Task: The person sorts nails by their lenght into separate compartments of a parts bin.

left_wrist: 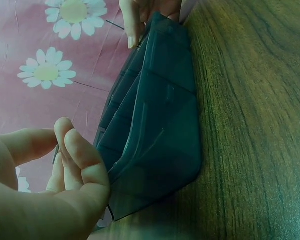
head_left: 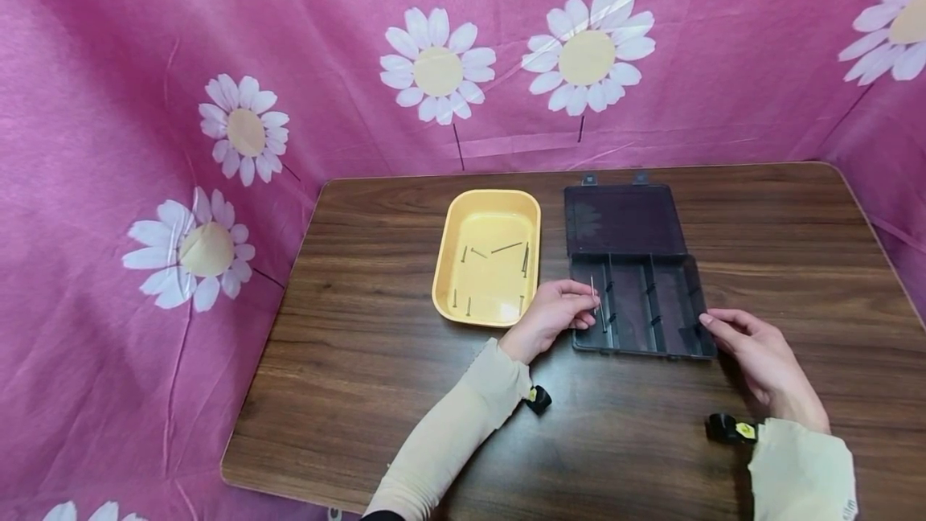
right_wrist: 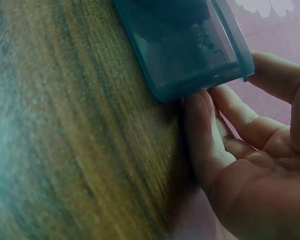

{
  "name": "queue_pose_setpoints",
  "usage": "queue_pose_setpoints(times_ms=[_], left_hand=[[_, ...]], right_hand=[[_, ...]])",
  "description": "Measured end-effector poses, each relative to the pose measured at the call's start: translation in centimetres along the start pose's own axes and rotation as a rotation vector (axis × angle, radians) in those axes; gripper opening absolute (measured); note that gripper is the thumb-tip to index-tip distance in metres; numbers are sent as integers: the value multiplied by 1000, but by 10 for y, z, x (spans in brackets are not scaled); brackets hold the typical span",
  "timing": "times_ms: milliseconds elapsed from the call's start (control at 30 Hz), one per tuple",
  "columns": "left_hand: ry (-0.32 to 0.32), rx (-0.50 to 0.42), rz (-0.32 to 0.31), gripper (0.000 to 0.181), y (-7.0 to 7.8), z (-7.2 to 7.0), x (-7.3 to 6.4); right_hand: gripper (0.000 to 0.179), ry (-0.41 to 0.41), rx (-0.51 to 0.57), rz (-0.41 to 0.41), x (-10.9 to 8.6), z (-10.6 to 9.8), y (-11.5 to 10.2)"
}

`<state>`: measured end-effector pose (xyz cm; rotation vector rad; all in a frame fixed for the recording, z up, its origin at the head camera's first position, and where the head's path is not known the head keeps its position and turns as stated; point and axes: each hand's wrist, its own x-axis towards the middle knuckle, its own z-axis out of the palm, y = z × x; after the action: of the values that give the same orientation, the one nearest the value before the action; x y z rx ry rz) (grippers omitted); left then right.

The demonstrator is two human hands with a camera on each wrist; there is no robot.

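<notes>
My left hand [head_left: 553, 312] pinches a thin nail [head_left: 592, 289] between thumb and fingertips, nearly upright over the left compartment of the dark plastic compartment box [head_left: 633, 348]. In the left wrist view, only a sliver of the nail [left_wrist: 55, 154] shows between the fingers. Another nail [head_left: 604, 318] lies in that left compartment. My right hand [head_left: 760, 352] holds the box's right side wall; the right wrist view has one digit at the rim and other fingers [right_wrist: 199, 122] against the outside. The box's lid [head_left: 625, 219] is folded back flat behind it.
To the left of the box stands a yellow tray [head_left: 439, 280] with several loose nails [head_left: 506, 248] of different lengths. Both containers rest on a brown wooden table [head_left: 347, 344]. Pink flowered cloth [head_left: 333, 63] hangs behind and beside the table.
</notes>
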<state>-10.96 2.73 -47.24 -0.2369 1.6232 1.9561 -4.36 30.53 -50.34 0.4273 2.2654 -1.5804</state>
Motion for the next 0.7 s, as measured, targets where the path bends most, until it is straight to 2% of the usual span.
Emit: queue_pose_setpoints(times_ms=[400,700], left_hand=[[14,-28,10,9,0,0,-1],[56,-28,9,25,-4,2,2]], right_hand=[[48,7,18,0,-1,0,-2],[52,-1,-5,0,0,0,0]])
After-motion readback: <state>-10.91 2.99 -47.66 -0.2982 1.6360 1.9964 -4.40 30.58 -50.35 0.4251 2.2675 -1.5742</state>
